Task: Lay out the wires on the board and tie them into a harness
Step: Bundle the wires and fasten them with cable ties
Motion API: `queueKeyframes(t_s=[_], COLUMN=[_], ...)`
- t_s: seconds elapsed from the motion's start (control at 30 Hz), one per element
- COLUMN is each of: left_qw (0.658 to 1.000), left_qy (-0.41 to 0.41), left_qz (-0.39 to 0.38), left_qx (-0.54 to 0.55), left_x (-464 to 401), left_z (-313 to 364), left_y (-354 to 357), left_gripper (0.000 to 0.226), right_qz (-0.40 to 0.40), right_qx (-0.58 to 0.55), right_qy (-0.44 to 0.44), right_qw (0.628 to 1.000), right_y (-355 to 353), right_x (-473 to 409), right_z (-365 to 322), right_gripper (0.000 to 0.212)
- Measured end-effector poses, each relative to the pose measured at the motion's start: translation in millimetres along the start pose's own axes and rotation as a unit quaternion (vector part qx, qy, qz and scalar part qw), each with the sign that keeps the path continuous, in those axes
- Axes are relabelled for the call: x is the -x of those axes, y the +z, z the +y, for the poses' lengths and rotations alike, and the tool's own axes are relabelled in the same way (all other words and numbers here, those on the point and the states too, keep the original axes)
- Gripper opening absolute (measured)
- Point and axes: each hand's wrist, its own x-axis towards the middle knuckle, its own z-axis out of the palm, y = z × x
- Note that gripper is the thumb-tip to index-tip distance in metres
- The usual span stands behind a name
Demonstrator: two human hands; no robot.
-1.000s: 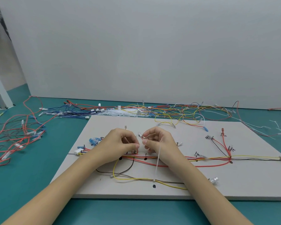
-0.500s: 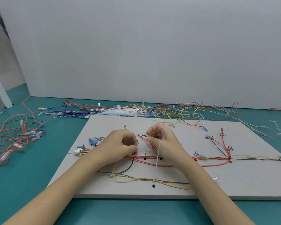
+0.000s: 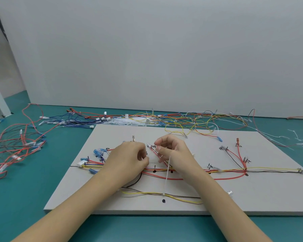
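Teal matting covers the table (image 3: pixel 24 198) below a plain grey wall, and on it lies a pale grey board (image 3: pixel 252 194) marked with black dots and handwritten labels. Across the board's middle runs a bundle of wires (image 3: pixel 226 171) in red, yellow, black and grey, with short branches ending in small connectors; a blue and white cluster of connectors (image 3: pixel 93 158) sits at the bundle's left end. A person's two bare forearms reach in from the bottom edge. The left hand (image 3: pixel 128 159) rests knuckles-up on the bundle with fingers curled, thumb and fingertips closed together (what they pinch is too small to make out). The right hand (image 3: pixel 171 151), just beside it, is curled too and pinches the upper end of a white cable tie (image 3: pixel 167 173), which hangs slanting down across the red wires to a yellow wire (image 3: pixel 182 198) and a brown one lying nearer the front edge. Between the two hands a pair of red wires rises to a clear connector (image 3: pixel 148 145). Behind the board a loose heap of spare wires (image 3: pixel 164 119) in many colours stretches along the wall, and more red ones (image 3: pixel 10 151) sprawl on the matting at the left. Cut white tie ends (image 3: pixel 299 140) lie at the far right.
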Motion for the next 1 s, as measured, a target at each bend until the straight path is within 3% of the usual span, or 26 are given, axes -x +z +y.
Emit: queueKeyframes(t_s=[0.17, 0.47, 0.67, 1.0], left_qw=[0.994, 0.986, 0.983, 0.987], left_qy=[-0.029, -0.082, -0.095, -0.098], left_qz=[0.058, 0.010, -0.031, -0.025], left_qx=[-0.089, -0.142, -0.154, -0.127], left_x=[2.4, -7.1, -14.2, -15.8], left_z=[15.4, 21.9, 27.0, 24.3], left_y=[6.1, 3.9, -1.0, 2.9], left_gripper=[0.011, 0.009, 0.017, 0.014], right_qz=[0.014, 0.019, -0.007, -0.034], right_qx=[-0.073, -0.173, -0.291, -0.368], right_qy=[0.028, 0.063, 0.112, 0.150], right_qw=[0.997, 0.983, 0.950, 0.917], right_y=[5.6, 0.3, -3.0, -1.5], right_x=[1.5, 1.0, 0.5, -0.9], right_z=[-4.5, -7.2, -6.3, -1.3], right_gripper=[0.024, 0.023, 0.022, 0.028])
